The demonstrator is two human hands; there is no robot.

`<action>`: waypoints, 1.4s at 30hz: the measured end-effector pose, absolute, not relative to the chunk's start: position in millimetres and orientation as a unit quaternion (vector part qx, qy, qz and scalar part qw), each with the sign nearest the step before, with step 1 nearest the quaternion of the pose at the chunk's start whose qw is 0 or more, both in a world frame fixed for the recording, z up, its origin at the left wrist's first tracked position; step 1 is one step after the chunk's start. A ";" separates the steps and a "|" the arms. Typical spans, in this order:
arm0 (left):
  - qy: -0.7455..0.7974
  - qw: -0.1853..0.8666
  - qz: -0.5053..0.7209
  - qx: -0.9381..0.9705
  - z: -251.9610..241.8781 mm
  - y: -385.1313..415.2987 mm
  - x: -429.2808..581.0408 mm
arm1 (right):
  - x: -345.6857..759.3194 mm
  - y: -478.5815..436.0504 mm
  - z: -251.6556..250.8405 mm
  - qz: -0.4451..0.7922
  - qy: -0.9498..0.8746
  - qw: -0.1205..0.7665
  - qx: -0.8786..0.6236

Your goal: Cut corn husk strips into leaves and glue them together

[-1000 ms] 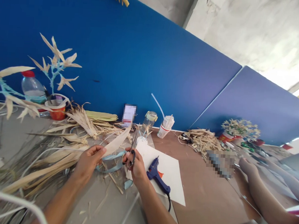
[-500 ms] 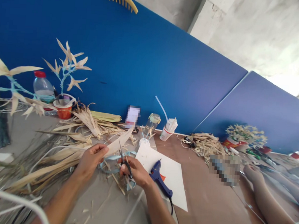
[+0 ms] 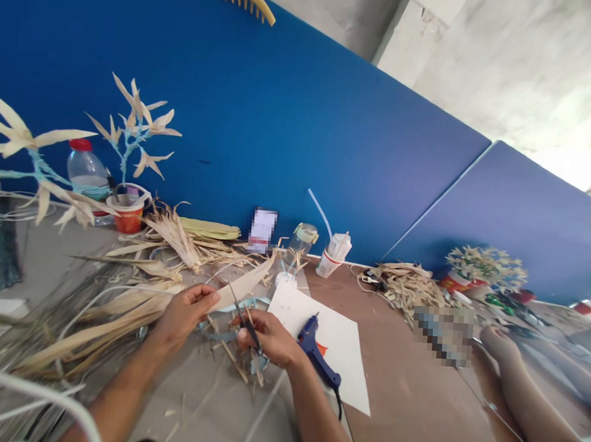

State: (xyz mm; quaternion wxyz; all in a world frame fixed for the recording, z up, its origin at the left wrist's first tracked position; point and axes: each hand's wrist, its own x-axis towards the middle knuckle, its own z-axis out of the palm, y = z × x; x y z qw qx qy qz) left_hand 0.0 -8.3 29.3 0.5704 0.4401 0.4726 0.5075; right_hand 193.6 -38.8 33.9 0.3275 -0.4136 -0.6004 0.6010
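while the left hand [image 3: 182, 317] pinches a pale husk [image 3: 244, 286] in its fingers, tip toward two o'clock, the right hand [image 3: 275, 340] grips blurry scissors [image 3: 249, 327], maybe open. it looks like trimming; a cut needs the husk still.

Daylight seems strongest at the upper right, where the pale wall [image 3: 515, 74] washes out nearly to white. The blue partition [image 3: 231, 124] runs from deep, dim colour at left to a hazy violet at right. Shadows on the desk [image 3: 405, 388] are soft. Wide-angle distortion stretches the co-worker's forearm [image 3: 530, 395] near the right edge, and the far corner darkens. Pixelation masks the phone [image 3: 262, 230]; the scissors [image 3: 253, 335] look slightly soft.
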 end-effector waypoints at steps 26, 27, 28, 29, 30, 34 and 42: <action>0.463 0.554 0.502 0.476 24.6 -5.5 -4.5 | 192.5 -38.3 32.7 0.586 -0.590 0.344 -0.437; 0.464 0.553 0.502 0.477 23.9 -5.1 -4.9 | 192.3 -38.1 31.7 0.587 -0.589 0.343 -0.438; 0.465 0.553 0.501 0.477 23.4 -4.6 -5.3 | 192.1 -37.9 30.8 0.587 -0.588 0.342 -0.438; 0.467 0.551 0.500 0.478 23.0 -4.2 -5.7 | 191.9 -37.7 30.1 0.587 -0.588 0.343 -0.438; 0.469 0.550 0.498 0.479 22.8 -3.8 -6.0 | 191.7 -37.6 29.8 0.587 -0.588 0.343 -0.438; 0.473 0.553 0.495 0.474 23.0 -3.1 -6.8 | 189.8 -38.1 32.4 0.589 -0.586 0.340 -0.441; 0.470 0.568 0.495 0.461 20.8 -2.4 -8.9 | 189.6 -39.3 32.5 0.597 -0.584 0.348 -0.426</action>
